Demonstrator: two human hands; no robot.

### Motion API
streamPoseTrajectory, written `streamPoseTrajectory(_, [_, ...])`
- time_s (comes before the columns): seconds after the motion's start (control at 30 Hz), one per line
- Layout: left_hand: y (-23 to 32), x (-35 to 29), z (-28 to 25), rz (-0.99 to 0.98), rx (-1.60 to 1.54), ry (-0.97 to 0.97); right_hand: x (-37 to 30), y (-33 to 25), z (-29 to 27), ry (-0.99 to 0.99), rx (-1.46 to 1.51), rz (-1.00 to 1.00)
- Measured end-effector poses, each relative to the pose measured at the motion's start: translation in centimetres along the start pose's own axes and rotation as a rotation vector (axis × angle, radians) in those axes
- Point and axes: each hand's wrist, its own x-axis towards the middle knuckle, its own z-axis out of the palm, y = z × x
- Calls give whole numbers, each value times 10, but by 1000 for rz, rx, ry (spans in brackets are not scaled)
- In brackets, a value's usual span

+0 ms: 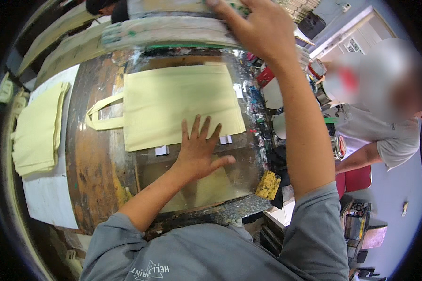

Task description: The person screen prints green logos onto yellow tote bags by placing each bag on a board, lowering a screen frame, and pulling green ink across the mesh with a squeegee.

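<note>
A pale yellow cloth tote bag (173, 103) lies flat on the paint-stained worktable, its handles (105, 112) pointing left. My left hand (199, 150) rests on the bag's near edge, fingers spread and holding nothing. Two small white tabs (162, 150) stick out beside that edge. At the far side a paint-smeared printing screen frame (169, 33) stands raised, a green strip along its lower edge. My right hand (265, 33) reaches across and grips the frame's right part; its fingertips are partly cut off by the picture's top edge.
A stack of yellow bags (40, 129) lies on a white board (47, 196) at left. A yellow sponge-like block (268, 184) sits at the table's near right corner. Paint cans (338, 147) and a person in a light shirt (389, 131) are at right. Another person shows at top left.
</note>
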Motion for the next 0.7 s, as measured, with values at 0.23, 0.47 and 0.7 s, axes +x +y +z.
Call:
streamPoseTrajectory(0.23, [10,19,50,0,62,-10,-1,15,-8,1,115,-60])
streamPoseTrajectory(0.47, [13,18,50,-11,27,-14,12,8,9,-94,109,25])
streamPoseTrajectory(0.7, [12,21,6,-144,-86,184,11,16,8,-44,39,16])
